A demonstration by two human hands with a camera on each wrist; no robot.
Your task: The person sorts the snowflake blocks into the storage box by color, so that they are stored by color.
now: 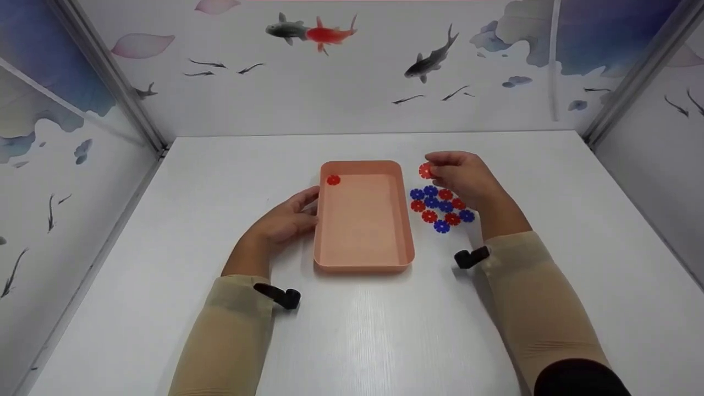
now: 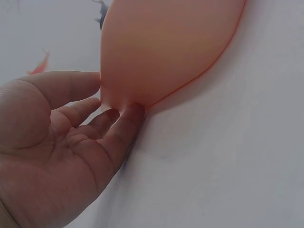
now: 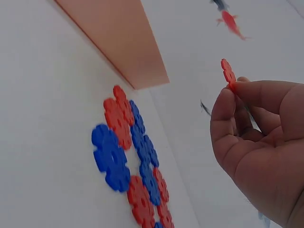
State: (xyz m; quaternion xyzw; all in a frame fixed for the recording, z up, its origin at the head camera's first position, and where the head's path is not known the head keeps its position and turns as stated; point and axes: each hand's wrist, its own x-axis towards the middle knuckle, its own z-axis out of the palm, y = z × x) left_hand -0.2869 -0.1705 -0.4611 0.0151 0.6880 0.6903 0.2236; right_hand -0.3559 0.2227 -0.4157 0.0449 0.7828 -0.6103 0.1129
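My right hand (image 1: pixel 463 175) pinches a red flower-shaped plastic disc (image 3: pixel 228 71) between thumb and fingertips, raised over the far side of a group of discs. That group lies on the table right of the tray: several red discs (image 1: pixel 418 205) and several blue discs (image 1: pixel 441 226), notched round the edge. A shallow peach tray (image 1: pixel 363 231) stands in the middle, with one red disc (image 1: pixel 333 180) in its far left corner. At the tray's left side, my left hand (image 1: pixel 286 219) rests its thumb and fingertips against the outer wall, fingers spread and relaxed.
The white table (image 1: pixel 352 330) meets a white wall (image 1: pixel 352 104) printed with fish at the back. Side panels with metal posts (image 1: pixel 110 71) stand at left and right. A black wrist camera (image 1: pixel 287 298) sits at the left sleeve, another camera (image 1: pixel 467 258) at the right.
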